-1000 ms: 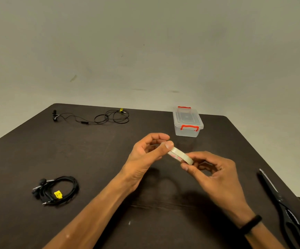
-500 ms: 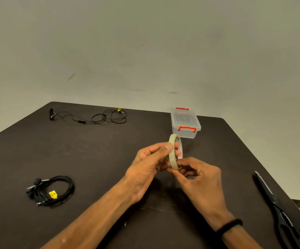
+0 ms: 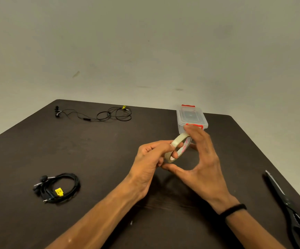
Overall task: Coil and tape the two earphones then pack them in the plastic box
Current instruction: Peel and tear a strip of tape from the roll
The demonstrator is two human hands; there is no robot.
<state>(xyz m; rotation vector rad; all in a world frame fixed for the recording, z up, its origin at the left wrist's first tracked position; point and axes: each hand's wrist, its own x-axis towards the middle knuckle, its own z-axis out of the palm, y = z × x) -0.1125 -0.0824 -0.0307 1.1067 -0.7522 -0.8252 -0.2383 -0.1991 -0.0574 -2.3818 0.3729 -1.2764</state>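
head view, single moment. a roll of pale tape [image 3: 177,147] was held upright above the middle of a dark table [image 3: 99,159], tilted so that its open ring faced partly toward the camera; pink print showed on its inner face. the left hand [image 3: 150,159] gripped the roll's near-left rim, with its fingers curled and one fingertip passing through the ring's opening. the right hand [image 3: 202,159] spanned the roll from the other side: its thumb reached under the lower edge of the ring while its extended fingers arched over the top edge, so that the roll was pinched between thumb and fingers. a black band [image 3: 232,210] circled the right wrist.

the first earphone [image 3: 57,188], already wound into a tight black coil with a yellow tag, lay on the table at the near left, well apart from both hands. the second earphone [image 3: 99,114] lay uncoiled near the far left edge, its cable in loose loops and its buds at the far left end. the clear plastic box [image 3: 192,117], lid on and with red clips at both ends, stood near the far edge just beyond the right hand's fingertips, which hid part of its near wall. black scissors [image 3: 289,207] lay along the table's right edge.
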